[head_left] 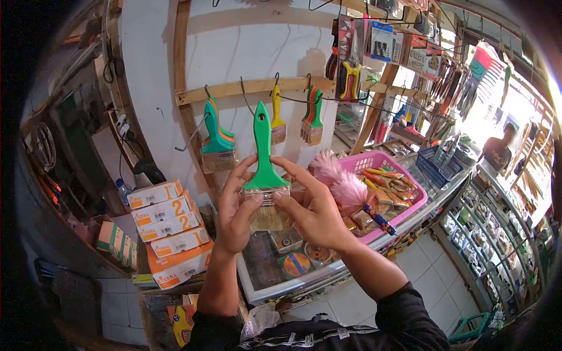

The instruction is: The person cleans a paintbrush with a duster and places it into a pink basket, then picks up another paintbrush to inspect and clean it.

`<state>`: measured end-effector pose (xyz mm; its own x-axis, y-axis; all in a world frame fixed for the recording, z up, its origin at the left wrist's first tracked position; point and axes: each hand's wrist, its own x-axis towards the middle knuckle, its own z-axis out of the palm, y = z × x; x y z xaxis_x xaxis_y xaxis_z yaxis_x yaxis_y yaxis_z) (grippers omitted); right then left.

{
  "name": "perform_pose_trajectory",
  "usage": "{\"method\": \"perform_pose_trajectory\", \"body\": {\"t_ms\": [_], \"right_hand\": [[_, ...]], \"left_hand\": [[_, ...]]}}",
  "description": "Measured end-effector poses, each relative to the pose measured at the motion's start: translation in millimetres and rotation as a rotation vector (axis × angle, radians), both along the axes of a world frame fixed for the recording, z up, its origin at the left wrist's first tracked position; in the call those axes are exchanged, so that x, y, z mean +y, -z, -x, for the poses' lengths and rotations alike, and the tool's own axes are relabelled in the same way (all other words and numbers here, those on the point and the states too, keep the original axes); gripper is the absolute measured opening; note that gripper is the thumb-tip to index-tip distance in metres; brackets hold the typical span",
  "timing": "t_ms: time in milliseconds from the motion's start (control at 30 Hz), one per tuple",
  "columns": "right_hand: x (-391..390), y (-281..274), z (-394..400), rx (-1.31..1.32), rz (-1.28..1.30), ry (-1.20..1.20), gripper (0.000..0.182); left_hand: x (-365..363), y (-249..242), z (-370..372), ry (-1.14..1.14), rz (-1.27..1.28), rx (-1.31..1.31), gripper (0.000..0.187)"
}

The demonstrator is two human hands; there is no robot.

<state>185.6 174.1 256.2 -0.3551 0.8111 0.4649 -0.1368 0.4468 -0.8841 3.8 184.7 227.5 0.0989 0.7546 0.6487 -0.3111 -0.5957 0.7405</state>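
Observation:
A paint brush with a green handle [263,143] stands upright between my two hands, bristles down. My left hand [235,205] holds its left side, thumb on the metal band. From the right, my right hand [313,207] grips the same brush, its thumb also near the band. Behind it, a wooden rail [252,86] carries hooks. Teal and orange brushes [218,134] hang on the left, a yellow brush [277,117] just right of the green handle, and green and orange brushes [314,117] farther right.
Orange and white boxes [170,219] are stacked at the left. A pink basket [410,215] of packets and a pink duster [345,184] rest on the glass counter [257,263]. Tools hang at the upper right. A person [497,149] is in the right background.

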Motion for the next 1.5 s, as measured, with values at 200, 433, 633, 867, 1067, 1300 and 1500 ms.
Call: {"method": "perform_pose_trajectory", "body": {"t_ms": [200,433,633,867,1067,1300,1500], "right_hand": [[1.5,0.4,1.0,0.134,0.007,-0.068,0.057],[2.3,-1.8,-5.8,0.069,-0.014,-0.057,0.056],[0.6,-7.6,-5.0,0.141,0.017,-0.075,0.055],[10.4,-3.7,-4.4,-0.088,-0.023,0.036,0.055],[65.7,23.6,9.6,-0.472,-0.398,0.275,0.071],[136.3,48.3,31.5,-0.555,-0.467,0.284,0.096],[168.6,51.2,36.7,-0.578,-0.452,0.305,0.103]], "left_hand": [[-17.3,-23.1,-1.0,-0.028,-0.026,0.117,0.067],[-20.1,-20.5,-4.9,-0.037,-0.023,0.109,0.066],[-25.3,-30.4,-7.7,-0.025,0.018,0.086,0.067],[-18.4,-27.2,-8.4,-0.070,0.131,0.138,0.073],[50.5,9.1,1.8,-0.276,0.006,0.266,0.070],[132.3,40.7,11.7,-0.384,-0.106,0.222,0.065],[166.6,48.9,13.0,-0.426,-0.037,0.220,0.064]]}}
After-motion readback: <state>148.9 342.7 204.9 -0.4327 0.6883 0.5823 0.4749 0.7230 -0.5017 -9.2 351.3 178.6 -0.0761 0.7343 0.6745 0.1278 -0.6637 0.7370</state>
